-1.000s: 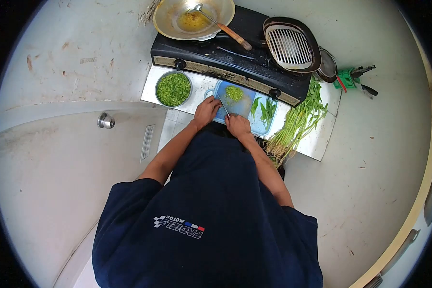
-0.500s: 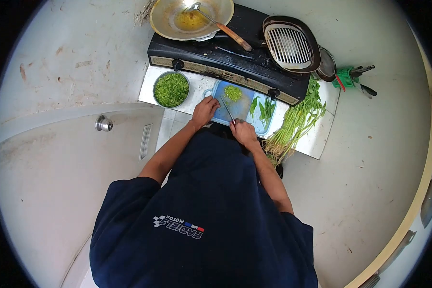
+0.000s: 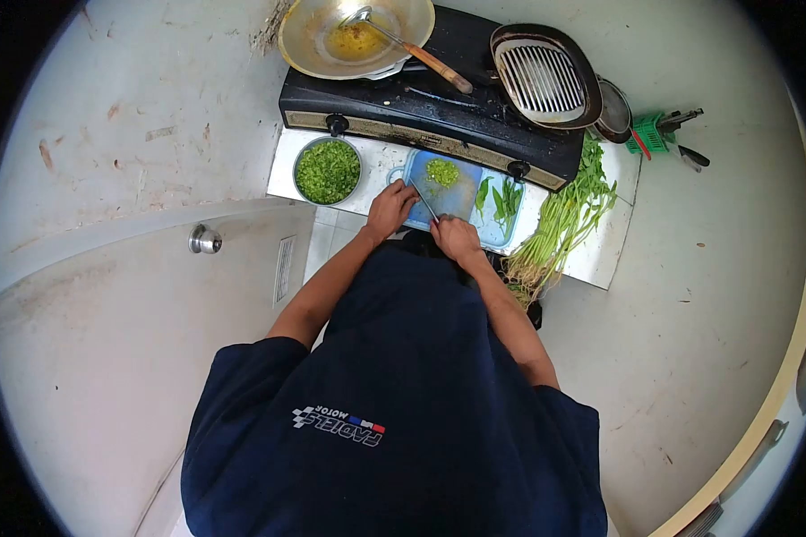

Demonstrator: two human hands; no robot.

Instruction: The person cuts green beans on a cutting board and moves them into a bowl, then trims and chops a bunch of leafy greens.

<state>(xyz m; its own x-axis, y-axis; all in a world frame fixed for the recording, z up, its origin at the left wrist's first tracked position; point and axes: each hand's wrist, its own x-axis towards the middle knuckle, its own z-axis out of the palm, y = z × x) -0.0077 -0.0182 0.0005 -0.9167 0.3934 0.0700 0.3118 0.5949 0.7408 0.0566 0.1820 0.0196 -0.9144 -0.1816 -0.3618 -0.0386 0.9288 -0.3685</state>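
My right hand (image 3: 457, 238) is wrapped round the handle of a knife (image 3: 424, 200), whose blade points up and left across the blue cutting board (image 3: 464, 213). Close to the blade tip, my left hand (image 3: 391, 211) rests at the board's left edge with fingers bent and pressed together; what they hold is too small to make out. A small pile of chopped green pieces (image 3: 441, 172) lies beyond the blade. On the board's right side are several whole green pods or leaves (image 3: 507, 202). Left of the board stands a round bowl (image 3: 328, 170) full of finely chopped greens.
A bunch of leafy stalks with roots (image 3: 560, 215) lies right of the board. Behind is a black gas stove (image 3: 439, 107) bearing a wok (image 3: 304, 36) with a wooden-handled ladle (image 3: 434, 67) and a grill pan (image 3: 546, 80). A green basket (image 3: 647, 136) holds utensils. A door knob (image 3: 205, 239) is at left.
The view has shifted slightly. My right hand and the knife have moved a little left over the board, bringing the blade nearer my left fingers. The chopped pile looks the same.
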